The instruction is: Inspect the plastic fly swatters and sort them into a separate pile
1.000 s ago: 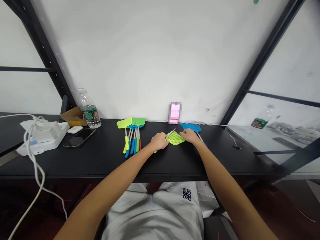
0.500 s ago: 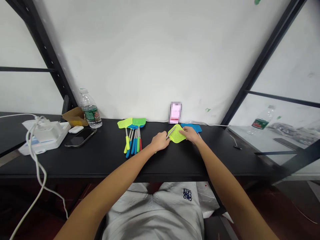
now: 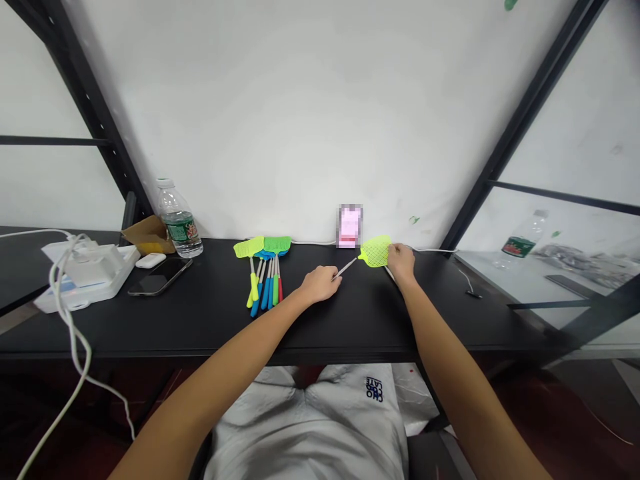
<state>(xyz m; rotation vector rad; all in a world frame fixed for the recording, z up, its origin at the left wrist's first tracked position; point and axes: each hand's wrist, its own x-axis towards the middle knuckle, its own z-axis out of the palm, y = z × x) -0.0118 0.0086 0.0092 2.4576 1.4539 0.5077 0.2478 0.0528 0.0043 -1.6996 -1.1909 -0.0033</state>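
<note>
My left hand [image 3: 320,285] is closed around a thin metal rod [image 3: 346,268] that points up and right. My right hand [image 3: 401,261] pinches the right edge of a yellow-green mesh fly swatter head [image 3: 376,251]. The head's narrow neck is right at the rod's tip; whether the two are joined I cannot tell. Under my right hand a bit of another swatter's pale shaft [image 3: 389,272] shows; its blue head is hidden. To the left lie several fly swatters side by side, with a yellow-green head [image 3: 249,247] and a green head [image 3: 277,245] on top.
A phone with a blurred screen [image 3: 349,227] leans on the wall. At left are a water bottle [image 3: 181,225], an opened carton [image 3: 149,235], a white case [image 3: 151,261], a dark phone [image 3: 160,276] and a power strip [image 3: 87,277] with cables. The black desk's front edge [image 3: 345,355] is before me.
My right hand has moved right and slightly away with the yellow-green head. The rod, which crossed over the mesh, now meets its neck end. The blue swatter head has become covered.
</note>
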